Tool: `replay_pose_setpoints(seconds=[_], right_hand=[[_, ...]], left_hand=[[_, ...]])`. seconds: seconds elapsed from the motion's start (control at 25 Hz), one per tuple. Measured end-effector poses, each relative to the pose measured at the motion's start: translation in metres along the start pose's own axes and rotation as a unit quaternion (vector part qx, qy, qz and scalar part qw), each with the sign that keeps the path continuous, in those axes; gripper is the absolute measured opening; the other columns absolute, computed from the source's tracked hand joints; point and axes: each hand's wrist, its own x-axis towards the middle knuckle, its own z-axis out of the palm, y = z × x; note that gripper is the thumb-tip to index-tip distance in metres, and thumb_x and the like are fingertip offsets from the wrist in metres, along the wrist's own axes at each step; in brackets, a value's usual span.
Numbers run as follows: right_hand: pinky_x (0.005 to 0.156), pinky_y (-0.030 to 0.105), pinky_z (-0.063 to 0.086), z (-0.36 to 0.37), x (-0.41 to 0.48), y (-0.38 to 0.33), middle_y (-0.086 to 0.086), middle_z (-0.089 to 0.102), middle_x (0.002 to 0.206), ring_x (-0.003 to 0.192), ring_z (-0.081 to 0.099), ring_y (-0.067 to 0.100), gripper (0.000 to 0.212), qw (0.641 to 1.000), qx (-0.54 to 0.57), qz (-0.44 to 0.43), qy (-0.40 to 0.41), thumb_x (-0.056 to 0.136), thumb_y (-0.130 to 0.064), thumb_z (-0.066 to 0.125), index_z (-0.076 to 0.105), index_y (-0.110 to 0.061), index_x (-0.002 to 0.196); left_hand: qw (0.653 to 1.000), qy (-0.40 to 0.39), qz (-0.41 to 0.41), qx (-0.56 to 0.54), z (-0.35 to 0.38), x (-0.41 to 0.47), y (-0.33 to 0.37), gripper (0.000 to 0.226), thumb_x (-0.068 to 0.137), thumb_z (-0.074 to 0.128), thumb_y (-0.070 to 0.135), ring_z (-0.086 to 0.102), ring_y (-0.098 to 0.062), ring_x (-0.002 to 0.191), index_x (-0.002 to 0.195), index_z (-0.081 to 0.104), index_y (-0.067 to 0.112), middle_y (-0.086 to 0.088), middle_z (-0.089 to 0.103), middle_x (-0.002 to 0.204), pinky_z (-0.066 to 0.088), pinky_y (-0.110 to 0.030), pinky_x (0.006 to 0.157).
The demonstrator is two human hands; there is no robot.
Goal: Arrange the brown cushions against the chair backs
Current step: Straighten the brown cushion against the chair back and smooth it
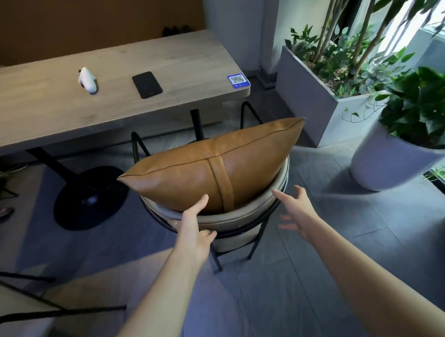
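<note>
A brown leather cushion [206,169] with a centre strap stands on edge in a round beige chair [234,218] with a black metal frame, leaning against the curved chair back. My left hand [193,225] rests on the back rim, thumb touching the cushion's lower face, fingers over the rim's outside. My right hand [294,208] hovers open just right of the chair back, fingers spread, touching nothing.
A long wooden table [48,109] stands beyond the chair, carrying a black phone [147,84], a white controller [87,80] and a QR sticker [238,80]. A white potted plant [394,160] and a grey planter [313,105] stand to the right. Another chair's frame [30,299] is at lower left.
</note>
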Motion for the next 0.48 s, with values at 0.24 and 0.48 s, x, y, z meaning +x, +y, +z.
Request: replay_pose_setpoints(seconds=[0.24, 0.48], right_hand=[[0.071, 0.042, 0.065, 0.005, 0.03, -0.016, 0.0, 0.057, 0.142, 0.102, 0.069, 0.025, 0.094, 0.996, -0.071, -0.05, -0.025, 0.075, -0.039, 0.08, 0.031, -0.031, 0.156], [0.096, 0.051, 0.056, 0.012, 0.038, -0.016, 0.0, 0.05, 0.151, 0.12, 0.063, 0.03, 0.126, 0.99, -0.103, -0.09, -0.018, 0.048, -0.064, 0.078, 0.024, -0.034, 0.158]], left_hand=[[0.998, 0.022, 0.039, -0.034, 0.011, 0.011, 0.008, 0.106, 0.079, 0.084, 0.049, 0.022, -0.041, 0.155, 0.163, 0.022, 0.033, -0.006, 0.027, 0.171, 0.014, -0.075, 0.119], [0.996, 0.056, 0.057, -0.047, 0.023, 0.01, 0.021, 0.089, 0.089, 0.076, 0.051, 0.027, -0.044, 0.153, 0.16, 0.024, 0.04, -0.008, 0.029, 0.17, 0.013, -0.08, 0.117]])
